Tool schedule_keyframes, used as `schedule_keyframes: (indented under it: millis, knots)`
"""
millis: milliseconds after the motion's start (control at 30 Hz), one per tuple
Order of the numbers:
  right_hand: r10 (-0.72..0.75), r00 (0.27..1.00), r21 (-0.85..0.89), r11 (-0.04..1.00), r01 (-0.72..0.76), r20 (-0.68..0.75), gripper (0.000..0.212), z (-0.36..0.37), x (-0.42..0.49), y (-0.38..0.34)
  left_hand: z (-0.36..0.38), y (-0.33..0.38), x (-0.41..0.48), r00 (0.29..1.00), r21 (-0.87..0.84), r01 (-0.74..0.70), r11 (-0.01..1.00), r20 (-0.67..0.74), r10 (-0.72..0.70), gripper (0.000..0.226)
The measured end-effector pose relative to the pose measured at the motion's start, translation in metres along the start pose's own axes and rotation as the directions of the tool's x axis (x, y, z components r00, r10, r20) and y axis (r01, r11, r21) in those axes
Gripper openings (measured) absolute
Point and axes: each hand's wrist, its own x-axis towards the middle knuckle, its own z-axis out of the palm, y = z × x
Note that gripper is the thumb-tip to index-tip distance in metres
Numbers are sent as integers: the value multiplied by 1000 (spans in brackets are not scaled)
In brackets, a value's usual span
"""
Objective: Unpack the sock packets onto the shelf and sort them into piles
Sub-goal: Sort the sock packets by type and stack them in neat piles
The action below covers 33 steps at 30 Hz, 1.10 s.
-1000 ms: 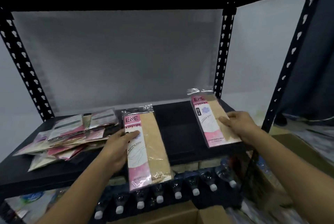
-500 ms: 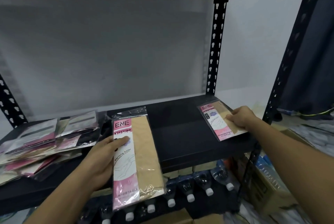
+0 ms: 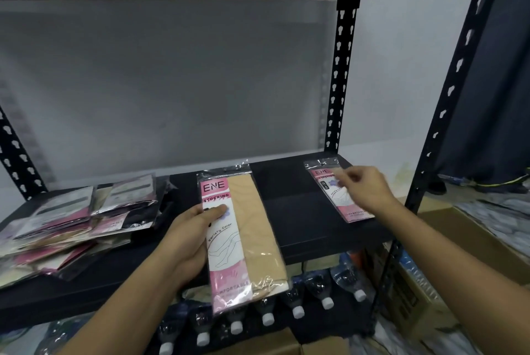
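My left hand (image 3: 190,243) grips a beige stocking packet (image 3: 249,237) with a pink and white "ENE" card, held over the front edge of the black shelf (image 3: 289,182). A second, similar packet (image 3: 325,182) lies flat at the shelf's right end. My right hand (image 3: 365,190) hovers just above that packet with loosely curled fingers and nothing in it. A loose heap of several packets (image 3: 74,220) covers the shelf's left end.
Black perforated uprights (image 3: 341,82) frame the shelf, and a black board runs overhead. Below the shelf lie shrink-wrapped water bottles (image 3: 295,306) with white caps. Cardboard boxes (image 3: 447,243) stand at the lower right and bottom centre.
My right hand has let go of the right-hand packet, which now lies on the shelf, and has lifted slightly. My left hand keeps its packet, raised a little.
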Motion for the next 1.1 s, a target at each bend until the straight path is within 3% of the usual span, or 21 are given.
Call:
schedule_keyframes:
  millis: [67, 133, 200, 333, 467, 667, 800, 1100]
  knots:
    - [13, 970, 197, 978, -63, 245, 29, 7, -49, -30, 10, 2, -3, 1000, -37, -4, 999, -4, 4, 29]
    - [23, 886, 293, 939, -177, 462, 36, 14, -92, -51, 19, 4, -9, 1000, -64, -11, 998, -11, 10, 26]
    - [12, 846, 345, 910, -230, 533, 36, 17, -119, -62, 26, 8, -14, 1000, -60, -17, 998, -17, 16, 23]
    - [77, 874, 405, 864, -299, 480, 24, 15, -130, -65, 35, 14, -23, 999, -79, -33, 996, -12, 33, 14]
    - [91, 855, 423, 839, -341, 510, 14, 12, -132, -61, 48, 19, -27, 999, -70, -38, 997, 14, 39, 18]
    - [166, 894, 486, 790, -373, 417, 10, -7, -121, -49, 58, 21, -27, 992, 14, -69, 998, 103, 67, 30]
    - [237, 925, 451, 819, -354, 296, 13, -32, -91, -34, 42, 11, -23, 996, 14, -73, 997, 43, 73, 47]
    - [373, 925, 317, 870, -377, 76, 20, -51, 8, 32, -12, -14, -7, 996, 47, -63, 997, -58, 65, 31]
